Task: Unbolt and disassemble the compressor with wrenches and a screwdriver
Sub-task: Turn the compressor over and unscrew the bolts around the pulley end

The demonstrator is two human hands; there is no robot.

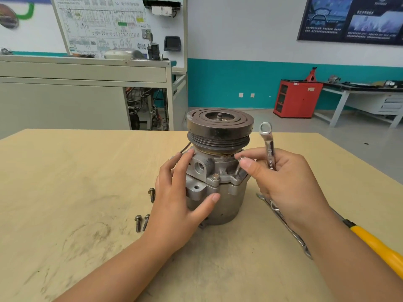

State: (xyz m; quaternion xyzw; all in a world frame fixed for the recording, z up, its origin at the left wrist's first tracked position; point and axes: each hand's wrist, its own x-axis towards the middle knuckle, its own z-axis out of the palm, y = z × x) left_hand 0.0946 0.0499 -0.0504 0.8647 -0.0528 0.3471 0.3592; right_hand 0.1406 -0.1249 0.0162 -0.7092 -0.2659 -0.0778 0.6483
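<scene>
The grey metal compressor (220, 192) stands upright on the wooden table (76, 192), its dark grooved pulley (219, 125) on top. My left hand (178, 197) wraps its left side, thumb across the front. My right hand (283, 182) holds a silver ring wrench (268, 147) upright in its curled fingers, while thumb and forefinger pinch a bolt (241, 159) at the housing's right shoulder. One bolt head (215, 176) sits in the front flange. Three loose bolts (141, 221) lie on the table left of the compressor.
A second silver wrench (290, 229) and a yellow-handled screwdriver (375, 243) lie on the table to the right, partly under my right forearm. Beyond the table stand a grey training bench with a wiring board, a red cabinet (297, 99) and a workbench.
</scene>
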